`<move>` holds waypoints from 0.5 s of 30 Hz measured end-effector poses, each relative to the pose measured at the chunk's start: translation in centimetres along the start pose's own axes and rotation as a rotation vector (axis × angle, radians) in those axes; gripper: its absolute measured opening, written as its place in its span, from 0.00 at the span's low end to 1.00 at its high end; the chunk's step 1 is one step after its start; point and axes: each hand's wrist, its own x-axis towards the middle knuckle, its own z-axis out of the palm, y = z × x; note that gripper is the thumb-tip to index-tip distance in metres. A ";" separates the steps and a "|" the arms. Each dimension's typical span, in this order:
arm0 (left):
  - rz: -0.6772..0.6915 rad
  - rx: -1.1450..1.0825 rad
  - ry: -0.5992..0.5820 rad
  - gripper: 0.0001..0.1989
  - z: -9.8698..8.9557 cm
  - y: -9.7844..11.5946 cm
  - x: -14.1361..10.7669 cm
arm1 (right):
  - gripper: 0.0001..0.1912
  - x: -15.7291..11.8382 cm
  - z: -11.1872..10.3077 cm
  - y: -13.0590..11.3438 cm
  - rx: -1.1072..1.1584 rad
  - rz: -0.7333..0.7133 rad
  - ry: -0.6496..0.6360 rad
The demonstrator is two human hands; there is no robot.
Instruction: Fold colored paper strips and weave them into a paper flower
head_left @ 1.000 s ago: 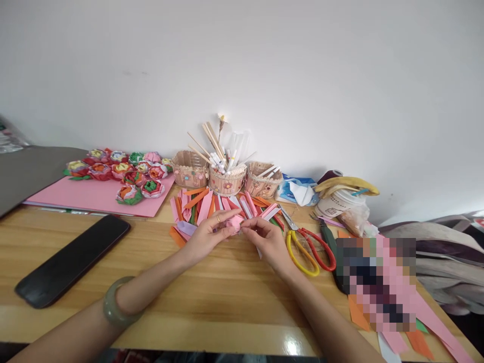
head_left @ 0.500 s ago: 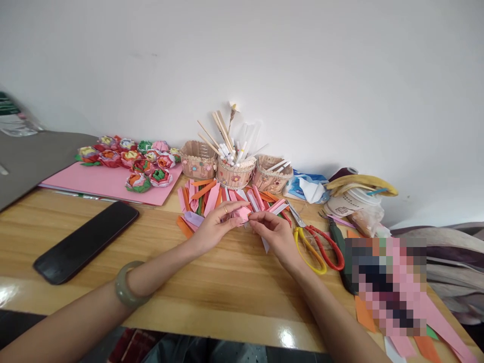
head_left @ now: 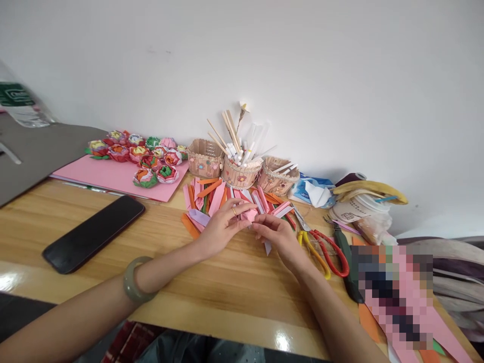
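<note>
Between my two hands, above the wooden table (head_left: 212,297), is a small folded pink paper piece (head_left: 248,215). My left hand (head_left: 221,227) pinches it from the left, thumb below and fingers above. The fingertips of my right hand (head_left: 278,234) are closed on its right side. Behind and beside the hands lies a pile of folded paper strips (head_left: 216,197) in pink, orange, purple, red and green. Scissors with one yellow and one red handle (head_left: 328,252) lie right of my right hand.
Paper flowers (head_left: 150,162) sit on pink sheets (head_left: 86,174) at the left, behind a black phone (head_left: 94,233). Decorated baskets (head_left: 242,176) with sticks and pens stand against the wall. At the right are a dark green tool (head_left: 350,267), a lidded cup (head_left: 351,206) and a banana (head_left: 372,189).
The whole view has shifted slightly, so the objects appear further right. Both hands keep hold of the pink paper piece, with only a small change in finger position.
</note>
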 end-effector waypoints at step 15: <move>0.032 0.030 -0.020 0.16 0.1 0.1 -0.2 | 0.10 -0.1 0.1 -0.3 -0.037 -0.128 0.068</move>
